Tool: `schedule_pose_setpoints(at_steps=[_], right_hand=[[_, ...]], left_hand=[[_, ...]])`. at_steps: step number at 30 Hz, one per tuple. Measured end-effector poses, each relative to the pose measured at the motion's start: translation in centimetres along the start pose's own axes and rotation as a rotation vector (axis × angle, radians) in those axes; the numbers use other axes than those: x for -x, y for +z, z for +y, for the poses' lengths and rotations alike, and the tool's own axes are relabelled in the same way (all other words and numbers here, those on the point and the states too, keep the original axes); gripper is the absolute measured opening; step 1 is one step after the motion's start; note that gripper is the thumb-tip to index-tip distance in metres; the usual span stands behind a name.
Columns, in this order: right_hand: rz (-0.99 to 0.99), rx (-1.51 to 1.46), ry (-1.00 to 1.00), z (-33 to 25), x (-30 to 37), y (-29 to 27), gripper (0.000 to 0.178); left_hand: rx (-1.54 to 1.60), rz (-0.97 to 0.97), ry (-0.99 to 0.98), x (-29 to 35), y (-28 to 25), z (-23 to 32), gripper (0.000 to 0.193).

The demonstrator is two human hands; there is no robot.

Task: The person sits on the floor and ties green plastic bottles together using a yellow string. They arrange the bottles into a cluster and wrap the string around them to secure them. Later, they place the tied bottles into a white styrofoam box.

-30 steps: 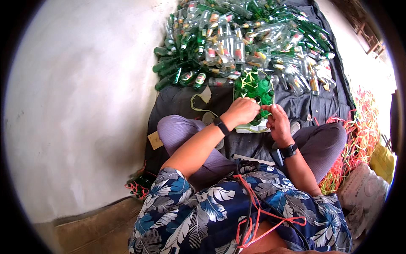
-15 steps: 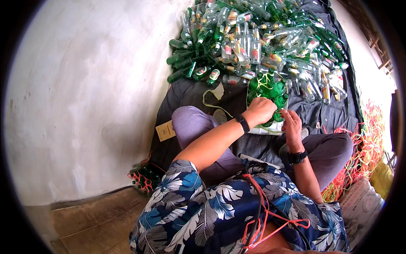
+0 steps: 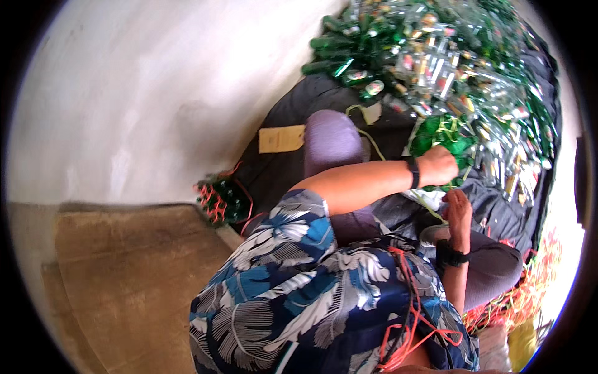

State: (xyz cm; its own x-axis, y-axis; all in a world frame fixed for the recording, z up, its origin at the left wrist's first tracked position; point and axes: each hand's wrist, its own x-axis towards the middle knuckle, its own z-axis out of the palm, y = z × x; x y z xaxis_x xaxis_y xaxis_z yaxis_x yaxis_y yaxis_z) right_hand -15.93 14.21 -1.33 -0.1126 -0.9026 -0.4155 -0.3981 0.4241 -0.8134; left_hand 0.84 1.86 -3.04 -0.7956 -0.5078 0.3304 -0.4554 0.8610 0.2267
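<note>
A cluster of green glass bottles (image 3: pixel 430 132) stands between my knees, with yellow-green strap wound among the necks. My left hand (image 3: pixel 438 167) is closed in a fist over its near side; what it grips is hidden. Just nearer and to the right, my right hand (image 3: pixel 458 215) has its fingers curled. A length of yellow-green strap (image 3: pixel 428 202) runs from beneath the bottles to the fingers of that hand. Another loose piece of strap (image 3: pixel 372 144) trails over the dark cloth left of the bottles. The picture is somewhat blurred.
A large heap of clear and green bottles (image 3: pixel 430 62) covers the far part of the black cloth (image 3: pixel 293 103). Near the wall lie a tan card (image 3: pixel 281 139) and dark bottles tied with red strap (image 3: pixel 218 201). Tangled red and yellow straps (image 3: pixel 529 290) lie at right.
The view has swung left, so everything sits further right. My right hand has drawn back from the bottles toward me, and strap now stretches to it. My left hand stays over the bottles.
</note>
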Motion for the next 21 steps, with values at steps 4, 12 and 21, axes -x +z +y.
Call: schedule_pose_setpoints(at_steps=[4,12,21], right_hand=[[0.021,-0.133,0.037,-0.8,0.0,0.8,0.035],[0.061,-0.416,0.075,0.8,-1.0,1.0,0.025],[0.005,-0.414,0.149,1.6,-1.4,1.5,0.017]], left_hand=[[-0.043,0.046,0.003,-0.4,0.9,0.1,0.014],[-0.065,-0.081,-0.05,-1.3,0.7,0.6,0.013],[-0.002,-0.077,-0.135,-1.5,0.0,0.8,0.014]])
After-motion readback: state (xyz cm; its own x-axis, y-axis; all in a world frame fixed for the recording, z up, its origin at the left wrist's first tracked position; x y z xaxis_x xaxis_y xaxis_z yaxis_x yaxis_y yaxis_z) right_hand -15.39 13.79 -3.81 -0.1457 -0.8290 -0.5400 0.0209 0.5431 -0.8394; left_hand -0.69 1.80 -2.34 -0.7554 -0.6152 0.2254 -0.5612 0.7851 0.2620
